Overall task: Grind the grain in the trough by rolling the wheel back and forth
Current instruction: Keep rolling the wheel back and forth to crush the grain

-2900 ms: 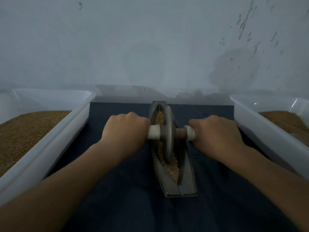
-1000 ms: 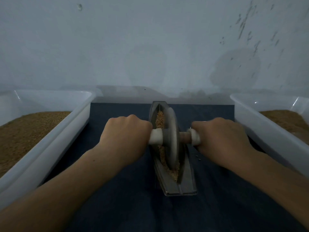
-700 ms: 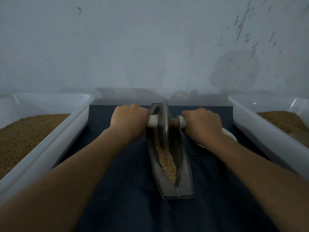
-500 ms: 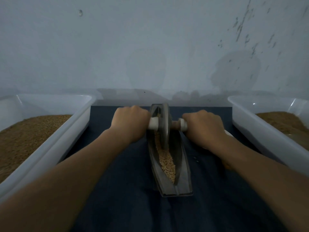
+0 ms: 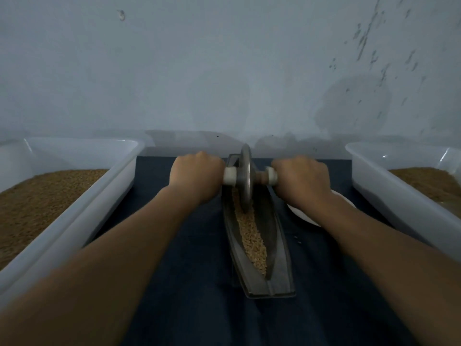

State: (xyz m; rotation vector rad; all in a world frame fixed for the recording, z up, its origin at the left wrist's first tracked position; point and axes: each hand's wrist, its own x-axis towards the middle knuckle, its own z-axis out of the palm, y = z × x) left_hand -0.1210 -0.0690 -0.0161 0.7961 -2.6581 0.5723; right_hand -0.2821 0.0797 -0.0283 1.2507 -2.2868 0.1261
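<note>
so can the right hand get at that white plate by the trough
Probably yes: the plate lies just beneath the wrist of the right hand, nothing between, though the hand would first have to let go of the wheel handle.

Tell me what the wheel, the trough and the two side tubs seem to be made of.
Wheel: probably metal, dull matte grey with a thin rim. Trough: seemingly the same grey metal, faint sheen on its walls. Left tub, right tub: translucent white plastic, smooth, with glints at the right one's corner.
</note>
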